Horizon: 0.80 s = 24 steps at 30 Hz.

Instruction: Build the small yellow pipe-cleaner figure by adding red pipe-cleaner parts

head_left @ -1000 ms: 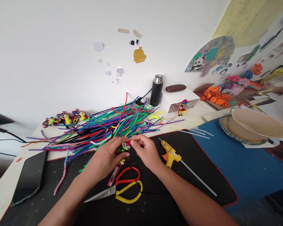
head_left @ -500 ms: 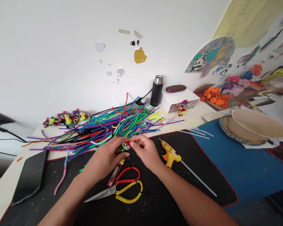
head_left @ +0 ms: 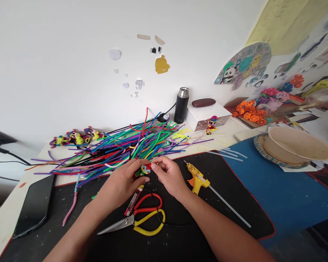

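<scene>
Between my two hands is a small pipe-cleaner figure (head_left: 145, 169) in red, green, blue and yellow, partly hidden by fingers. My left hand (head_left: 125, 178) grips it from the left, thumb below and fingers above. The thumb and index finger of my right hand (head_left: 168, 174) pinch its red part on the right. Below the hands lie scissors (head_left: 149, 222) with one red and one yellow handle, their blades pointing left. A small dark red printed packet (head_left: 132, 202) rests just above them. Right of my right hand is a yellow glue gun (head_left: 198, 178) with a long glue stick in it.
Behind the hands spreads a heap of colourful pipe cleaners (head_left: 142, 140). A phone (head_left: 35, 203) lies at left. Several finished figures (head_left: 73, 137) sit at back left, another figure (head_left: 211, 124) by a white box (head_left: 207, 114). A black flask (head_left: 182, 105) and a bowl (head_left: 297, 145) stand farther right.
Almost nothing differs. Both hands keep the same hold on the small figure, and the objects on the table stay where they were.
</scene>
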Tool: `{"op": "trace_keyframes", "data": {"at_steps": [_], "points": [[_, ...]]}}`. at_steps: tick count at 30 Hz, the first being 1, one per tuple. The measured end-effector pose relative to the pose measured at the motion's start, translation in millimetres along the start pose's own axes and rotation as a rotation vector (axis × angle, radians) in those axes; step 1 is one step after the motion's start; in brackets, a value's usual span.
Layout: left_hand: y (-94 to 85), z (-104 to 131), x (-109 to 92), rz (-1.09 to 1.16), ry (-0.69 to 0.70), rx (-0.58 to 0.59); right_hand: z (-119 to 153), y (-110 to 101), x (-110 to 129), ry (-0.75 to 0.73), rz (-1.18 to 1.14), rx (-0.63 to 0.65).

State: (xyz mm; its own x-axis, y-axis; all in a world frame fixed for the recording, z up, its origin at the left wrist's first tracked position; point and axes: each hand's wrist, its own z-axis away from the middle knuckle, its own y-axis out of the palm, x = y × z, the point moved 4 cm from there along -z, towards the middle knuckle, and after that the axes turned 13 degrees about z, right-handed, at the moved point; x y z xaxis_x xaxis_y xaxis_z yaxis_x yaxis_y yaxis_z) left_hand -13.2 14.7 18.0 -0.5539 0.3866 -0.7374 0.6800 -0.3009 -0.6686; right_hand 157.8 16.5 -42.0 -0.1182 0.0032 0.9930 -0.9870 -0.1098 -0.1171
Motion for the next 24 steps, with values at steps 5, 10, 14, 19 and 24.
{"op": "trace_keyframes", "data": {"at_steps": [5,10,14,19,24], "points": [[-0.2,0.9,0.5,-0.016,-0.001,0.000,0.3,-0.6,1.7,-0.005,0.001,0.005],[0.4,0.9,0.0,-0.029,0.017,-0.004,0.1,-0.3,1.7,0.000,0.020,0.008],[1.2,2.0,2.4,-0.033,0.000,-0.004,-0.3,-0.1,2.1,0.004,0.023,0.021],[1.5,2.9,5.5,-0.038,-0.040,-0.001,0.5,0.3,2.3,-0.010,0.038,0.033],[1.6,3.0,5.0,-0.041,-0.068,0.011,0.5,1.3,-0.6,-0.016,0.026,0.042]]}}
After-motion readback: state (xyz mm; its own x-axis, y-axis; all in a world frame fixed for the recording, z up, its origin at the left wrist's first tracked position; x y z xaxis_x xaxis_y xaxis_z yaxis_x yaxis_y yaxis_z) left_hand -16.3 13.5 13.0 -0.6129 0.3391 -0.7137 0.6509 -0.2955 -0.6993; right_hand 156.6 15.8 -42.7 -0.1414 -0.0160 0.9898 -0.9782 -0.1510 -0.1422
